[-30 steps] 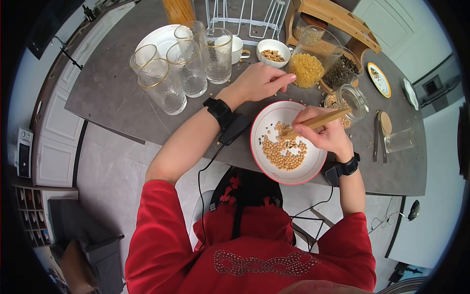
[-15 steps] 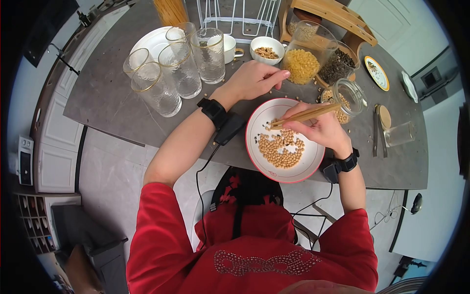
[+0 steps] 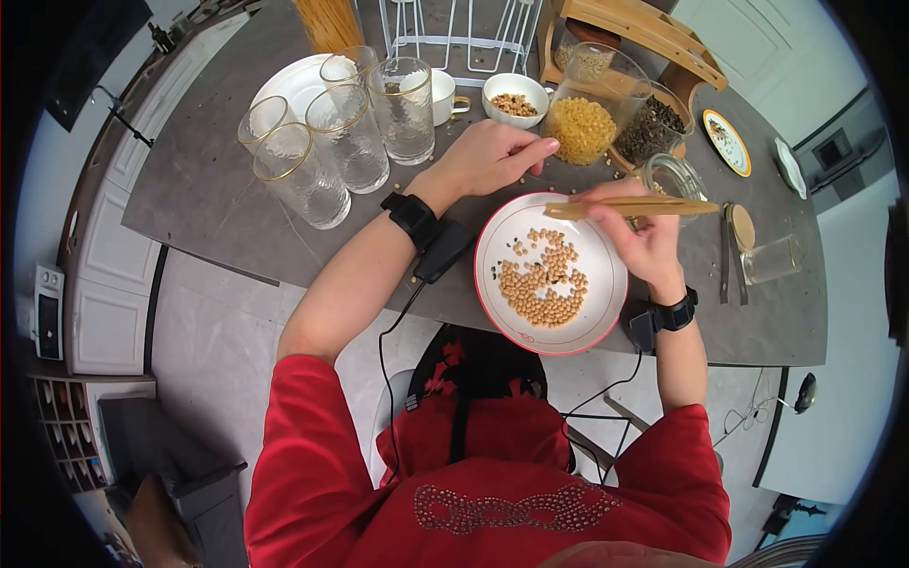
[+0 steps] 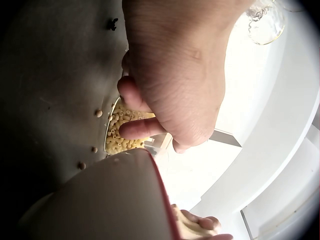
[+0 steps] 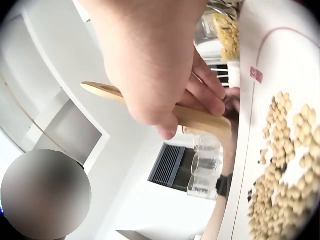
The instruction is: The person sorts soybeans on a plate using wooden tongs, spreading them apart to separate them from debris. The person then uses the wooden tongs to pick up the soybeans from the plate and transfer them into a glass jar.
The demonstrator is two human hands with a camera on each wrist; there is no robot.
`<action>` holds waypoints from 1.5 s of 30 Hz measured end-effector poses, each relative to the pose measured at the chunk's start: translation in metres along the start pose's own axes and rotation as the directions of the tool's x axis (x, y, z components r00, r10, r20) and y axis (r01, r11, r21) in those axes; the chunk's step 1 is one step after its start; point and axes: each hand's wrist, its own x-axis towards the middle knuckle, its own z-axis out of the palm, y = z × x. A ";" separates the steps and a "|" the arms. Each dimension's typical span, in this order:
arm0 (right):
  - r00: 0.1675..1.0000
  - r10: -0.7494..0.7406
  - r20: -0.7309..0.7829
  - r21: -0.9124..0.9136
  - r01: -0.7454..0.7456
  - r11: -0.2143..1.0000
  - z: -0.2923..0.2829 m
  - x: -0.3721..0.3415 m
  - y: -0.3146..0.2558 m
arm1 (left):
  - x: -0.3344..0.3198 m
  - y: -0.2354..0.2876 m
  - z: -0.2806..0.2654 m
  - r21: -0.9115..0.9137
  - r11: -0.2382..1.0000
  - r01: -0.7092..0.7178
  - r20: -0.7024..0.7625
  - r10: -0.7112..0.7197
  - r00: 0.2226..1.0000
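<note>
Wooden tongs are gripped in my right hand, their tips over the far rim of a white red-rimmed bowl. Inside the bowl lie tan beans with a few dark bits at the left. In the right wrist view the tongs stand above the beans, thumb and fingers around them. My left hand holds nothing and lies past the bowl's far left rim, thumb pointing at a container of yellow pasta. The left wrist view shows its fingers loosely bent.
Several gold-rimmed glasses stand at the left. Farther back are a white cup, a small bowl and a wire rack. An open glass jar sits behind my right hand, metal tongs to its right. Loose beans dot the table.
The wooden tongs have risen from the beans, passing the bowl's far left part, and now lie level over the far rim. My left hand stays in nearly the same place.
</note>
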 end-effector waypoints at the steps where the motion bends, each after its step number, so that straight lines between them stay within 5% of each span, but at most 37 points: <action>1: 1.000 -0.001 0.003 0.000 0.001 1.000 -0.003 -0.001 0.004 | 0.000 0.000 0.000 -0.001 1.000 0.001 -0.003 -0.001 1.000; 5: 0.973 -0.055 -0.225 0.045 0.067 0.997 -0.012 -0.002 0.005 | -0.001 0.003 -0.002 -0.004 1.000 0.020 0.020 -0.020 1.000; 8: 0.827 -0.269 -0.494 -0.193 0.197 0.961 -0.021 0.002 0.016 | 0.000 0.002 -0.002 -0.011 1.000 0.009 0.020 -0.009 1.000; 11: 0.724 -0.131 -0.678 -0.073 0.112 0.991 -0.032 0.002 0.020 | -0.001 0.002 -0.001 -0.011 1.000 0.007 0.019 -0.007 1.000; 15: 0.578 -0.128 -0.806 -0.172 -0.021 0.985 -0.046 0.007 0.024 | -0.001 0.004 -0.003 -0.014 1.000 -0.002 0.037 0.002 0.999; 20: 0.541 -0.083 -0.837 -0.126 -0.042 0.991 -0.048 0.013 0.024 | -0.001 0.002 -0.002 -0.010 1.000 -0.009 0.027 0.009 1.000; 26: 0.612 -0.059 -0.789 -0.093 -0.024 0.995 -0.039 0.013 0.019 | -0.001 0.004 -0.003 -0.014 1.000 0.000 0.038 0.001 0.999; 29: 0.720 -0.050 -0.693 -0.064 0.008 0.998 -0.034 0.005 0.018 | 0.000 0.002 -0.003 -0.002 1.000 -0.013 0.047 0.013 0.999; 31: 0.885 -0.097 -0.456 -0.141 0.036 0.989 -0.029 0.002 0.018 | 0.001 0.002 -0.002 0.000 1.000 0.001 0.053 -0.001 0.999; 33: 0.942 -0.292 -0.163 -0.168 0.265 0.949 -0.020 0.005 0.023 | 0.000 0.000 -0.002 -0.004 1.000 -0.012 0.044 0.012 0.999; 34: 0.977 -0.191 -0.097 -0.167 0.174 0.971 -0.017 0.001 0.018 | 0.000 -0.001 -0.002 -0.001 1.000 -0.012 0.046 0.012 0.999; 38: 0.994 -0.014 0.109 -0.133 0.029 0.991 -0.003 0.003 0.005 | 0.001 0.002 -0.002 -0.005 1.000 -0.011 0.045 0.011 0.999; 45: 0.972 0.082 0.222 -0.069 -0.069 0.995 -0.001 0.004 0.002 | 0.001 -0.001 -0.001 0.010 1.000 0.002 0.044 -0.002 0.999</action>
